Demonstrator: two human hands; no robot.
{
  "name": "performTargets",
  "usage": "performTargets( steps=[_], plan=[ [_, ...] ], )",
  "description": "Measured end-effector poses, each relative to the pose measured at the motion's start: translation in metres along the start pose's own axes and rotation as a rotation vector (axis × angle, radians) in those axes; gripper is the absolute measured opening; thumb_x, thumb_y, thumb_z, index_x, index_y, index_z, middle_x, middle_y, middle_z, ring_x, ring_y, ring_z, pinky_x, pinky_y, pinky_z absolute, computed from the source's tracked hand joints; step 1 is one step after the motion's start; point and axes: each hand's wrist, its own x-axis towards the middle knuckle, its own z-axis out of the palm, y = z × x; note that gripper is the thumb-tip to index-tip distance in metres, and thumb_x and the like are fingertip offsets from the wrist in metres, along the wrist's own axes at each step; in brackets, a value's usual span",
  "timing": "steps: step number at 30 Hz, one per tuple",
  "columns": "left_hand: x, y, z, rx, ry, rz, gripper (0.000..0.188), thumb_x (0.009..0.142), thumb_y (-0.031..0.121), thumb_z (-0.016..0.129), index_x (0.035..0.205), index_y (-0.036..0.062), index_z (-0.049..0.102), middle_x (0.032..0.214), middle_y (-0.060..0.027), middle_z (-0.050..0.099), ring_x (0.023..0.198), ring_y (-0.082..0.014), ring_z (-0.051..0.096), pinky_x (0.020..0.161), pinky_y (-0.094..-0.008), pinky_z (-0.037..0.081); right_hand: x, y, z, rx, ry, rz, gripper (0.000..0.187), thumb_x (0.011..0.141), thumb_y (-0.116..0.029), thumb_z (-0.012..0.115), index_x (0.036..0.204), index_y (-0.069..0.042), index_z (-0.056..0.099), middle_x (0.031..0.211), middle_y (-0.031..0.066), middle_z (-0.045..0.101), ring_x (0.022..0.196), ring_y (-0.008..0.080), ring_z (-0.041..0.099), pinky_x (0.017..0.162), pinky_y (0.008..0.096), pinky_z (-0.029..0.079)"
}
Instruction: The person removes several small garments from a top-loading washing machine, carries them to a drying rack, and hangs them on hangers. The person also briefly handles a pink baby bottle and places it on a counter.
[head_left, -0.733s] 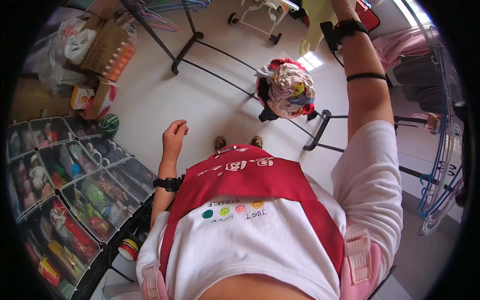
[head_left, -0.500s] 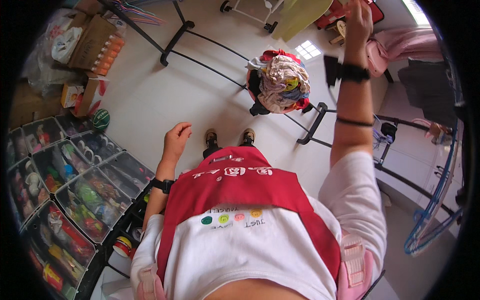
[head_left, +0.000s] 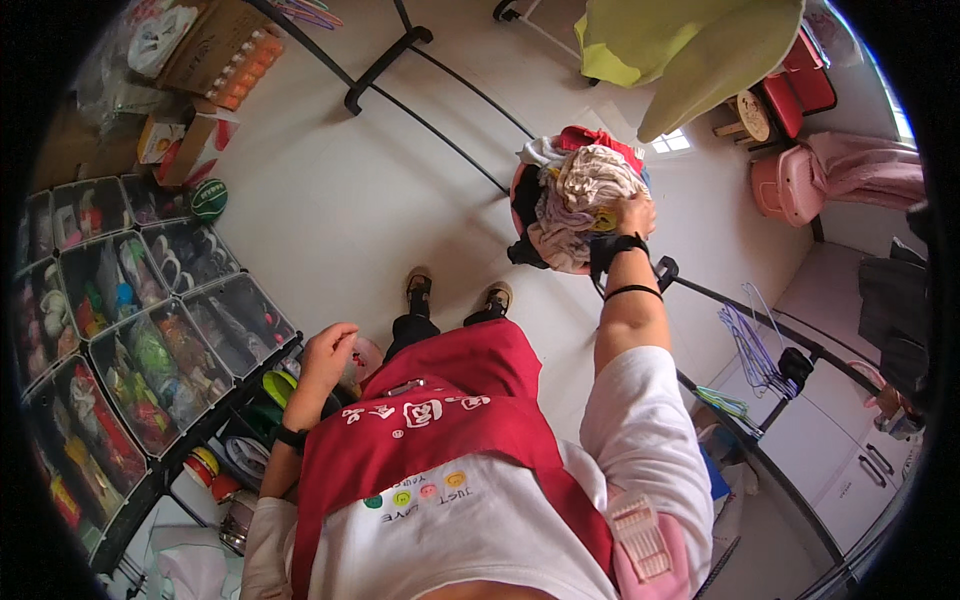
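Observation:
A pink basket [head_left: 577,268] heaped with crumpled clothes [head_left: 598,178] stands on the floor ahead of me. My right hand [head_left: 635,214] is at the right side of the heap, over a patterned piece and a yellow bit of cloth. Its fingers are mostly hidden, so whether it grips a garment is unclear. My left hand [head_left: 330,362] hangs at my left side, empty, its fingers loosely bent and apart from anything. At the upper right hangs a large yellow-green cloth [head_left: 690,60], beyond the basket.
Black rack bars [head_left: 455,150] run low across the floor behind the basket. Clear-fronted storage boxes [head_left: 150,350] stand at left, with a green ball [head_left: 208,200] beside them. Hangers [head_left: 757,355] hang from a rail at right. A wooden stool [head_left: 745,118] stands at the far right.
My right hand has come down from high at the upper right to the clothes heap. More of the yellow-green cloth shows. My left hand stays low at my side; the view has shifted.

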Motion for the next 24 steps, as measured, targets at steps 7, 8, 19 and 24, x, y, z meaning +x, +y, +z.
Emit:
performTargets(
  steps=[7,8,19,24],
  plan=[
    [0.016,0.041,0.003,-0.077,-0.122,0.047,0.019,0.083,0.011,0.054,0.097,0.0002,0.06,0.077,-0.0064,0.063,0.073,-0.0115,0.059,0.066,-0.0247,0.047,-0.018,0.029,-0.091,1.338,0.172,-0.207,0.008,0.08,-0.008,0.059,0.082,-0.001,0.055,0.076,0.0034,0.057,0.07,0.0104,0.053,0.067,0.0236,0.046],
    [0.021,0.051,0.003,-0.102,-0.137,0.149,0.019,0.083,0.013,0.054,0.096,0.0012,0.06,0.078,-0.008,0.063,0.072,-0.0142,0.06,0.066,-0.0263,0.047,-0.033,0.032,-0.113,1.54,0.131,-0.242,0.009,0.083,-0.01,0.058,0.086,-0.002,0.053,0.081,0.0039,0.057,0.071,0.011,0.053,0.068,0.0244,0.046],
    [0.04,0.189,0.036,-0.333,-0.653,0.565,0.025,0.083,0.02,0.058,0.101,0.0028,0.06,0.087,-0.0044,0.062,0.079,-0.0095,0.055,0.07,-0.0247,0.044,-0.232,0.021,-0.302,1.86,-0.57,-0.702,0.018,0.09,-0.015,0.043,0.102,-0.003,0.049,0.086,0.0069,0.056,0.054,0.0072,0.042,0.05,0.0183,0.036],
    [0.024,0.223,0.028,-0.399,-1.08,0.557,0.031,0.088,0.029,0.052,0.104,0.0027,0.057,0.095,-0.0034,0.059,0.088,-0.0122,0.052,0.075,-0.0263,0.044,-0.304,-0.013,-0.309,1.869,-0.642,-0.601,0.012,0.09,-0.012,0.044,0.097,-0.003,0.048,0.082,0.0107,0.058,0.054,0.0121,0.05,0.05,0.0229,0.043]
  ],
)
